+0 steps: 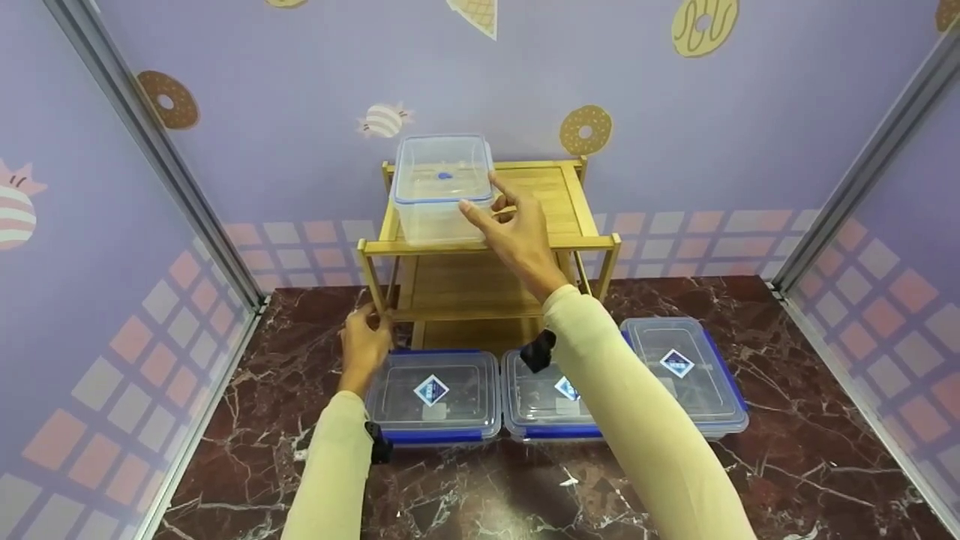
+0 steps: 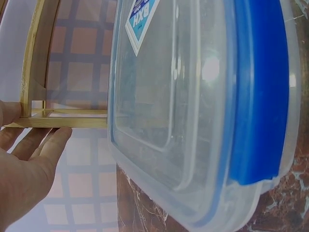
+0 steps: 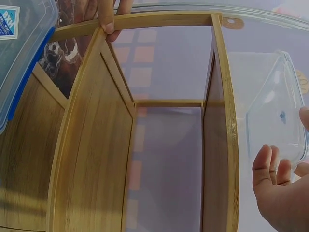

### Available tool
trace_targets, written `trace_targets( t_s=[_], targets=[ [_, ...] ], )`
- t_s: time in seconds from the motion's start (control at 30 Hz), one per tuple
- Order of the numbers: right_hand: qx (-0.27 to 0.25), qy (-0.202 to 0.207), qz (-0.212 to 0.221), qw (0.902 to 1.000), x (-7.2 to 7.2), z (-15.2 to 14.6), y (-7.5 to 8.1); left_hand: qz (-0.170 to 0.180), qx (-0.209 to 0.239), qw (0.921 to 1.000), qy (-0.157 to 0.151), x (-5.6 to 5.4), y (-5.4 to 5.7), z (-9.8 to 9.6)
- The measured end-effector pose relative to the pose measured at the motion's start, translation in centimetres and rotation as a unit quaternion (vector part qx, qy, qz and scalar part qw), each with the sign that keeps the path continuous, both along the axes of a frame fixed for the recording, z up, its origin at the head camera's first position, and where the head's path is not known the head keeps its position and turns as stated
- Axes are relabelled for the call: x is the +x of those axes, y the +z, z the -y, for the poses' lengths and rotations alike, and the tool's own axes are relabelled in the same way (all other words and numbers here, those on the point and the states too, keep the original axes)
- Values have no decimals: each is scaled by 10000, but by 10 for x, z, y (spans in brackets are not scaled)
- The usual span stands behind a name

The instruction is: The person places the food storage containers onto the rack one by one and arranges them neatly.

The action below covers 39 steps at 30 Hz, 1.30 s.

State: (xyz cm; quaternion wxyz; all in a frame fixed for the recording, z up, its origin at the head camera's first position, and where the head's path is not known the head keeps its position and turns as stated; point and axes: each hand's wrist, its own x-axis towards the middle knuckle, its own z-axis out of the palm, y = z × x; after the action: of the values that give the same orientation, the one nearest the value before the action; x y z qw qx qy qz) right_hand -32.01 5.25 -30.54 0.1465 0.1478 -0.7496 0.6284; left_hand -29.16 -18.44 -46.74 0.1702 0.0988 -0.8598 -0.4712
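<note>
A clear plastic food container [image 1: 444, 169] with a thin blue seal and a blue button in its lid stands at the left of the wooden shelf rack's [image 1: 536, 199] top board. My right hand [image 1: 521, 232] is at the container's near right corner, thumb by the front and index finger by the right side of the lid; the other fingers bend loosely. My left hand [image 1: 366, 341] holds the rack's front left leg at the middle shelf. In the left wrist view, the thumb and fingers [image 2: 55, 145] lie on opposite sides of the wood.
Three lidded clear boxes with blue latches stand on the dark marbled floor [image 1: 465, 495]: a left box [image 1: 465, 382], a middle box [image 1: 525, 405] partly behind my right forearm, and a right box [image 1: 701, 352]. Purple patterned walls [image 1: 300, 90] enclose the rack on three sides.
</note>
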Motion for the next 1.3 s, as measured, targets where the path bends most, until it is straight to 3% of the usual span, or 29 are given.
trace_targets(
  t_s=[0.3, 0.47, 0.83, 1.17, 1.3],
  targets=[
    [-313, 298, 38, 9991, 5, -3, -7, -18, 59, 10000, -31, 1, -2, -1],
    [-246, 371, -156, 9989, 15, -8, -11, -64, 9, 10000, -24, 1, -2, 0],
    [120, 661, -475, 9966, 55, -30, -31, 29, 26, 10000, -65, 0, -1, -1],
    [15, 885, -313, 9956, 97, -67, -60, 257, 106, 9996, -66, 0, -1, 0],
    [36, 821, -253, 9963, 108, -90, -70, 196, 175, 9996, -45, 0, -2, -1]
  ],
)
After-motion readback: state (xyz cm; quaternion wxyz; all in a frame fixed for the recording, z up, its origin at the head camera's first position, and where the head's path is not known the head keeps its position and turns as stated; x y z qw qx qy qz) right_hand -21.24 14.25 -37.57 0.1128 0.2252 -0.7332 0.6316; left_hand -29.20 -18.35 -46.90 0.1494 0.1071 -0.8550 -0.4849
